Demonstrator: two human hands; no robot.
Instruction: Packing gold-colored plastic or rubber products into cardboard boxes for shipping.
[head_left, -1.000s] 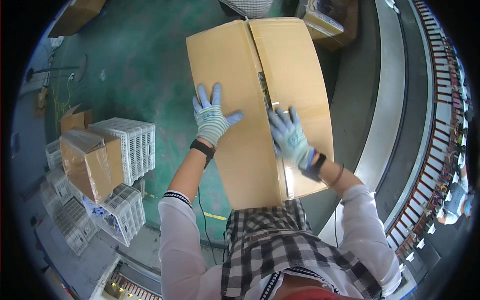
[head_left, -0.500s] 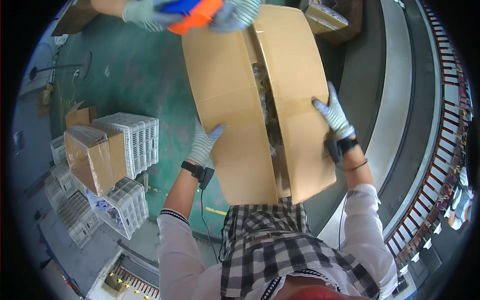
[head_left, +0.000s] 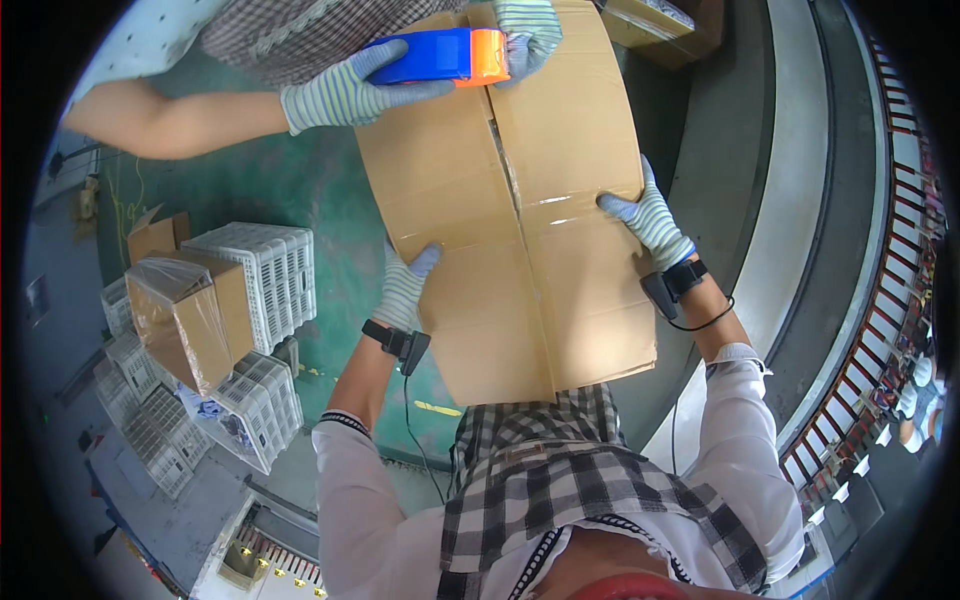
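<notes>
At far left, a wrapped carton (head_left: 178,320) sits among white crates (head_left: 288,280). A co-worker's gloved hands (head_left: 335,98) hold a blue-and-orange tape dispenser (head_left: 425,60) at the far end of the large cardboard box (head_left: 485,330). The left hand (head_left: 403,285), gloved and partly open, grips this box's left side, thumb on top. The box lies before the checked apron (head_left: 560,490), its flaps (head_left: 575,140) nearly meeting. The right hand (head_left: 655,222), likewise half-curled, grips the right side
</notes>
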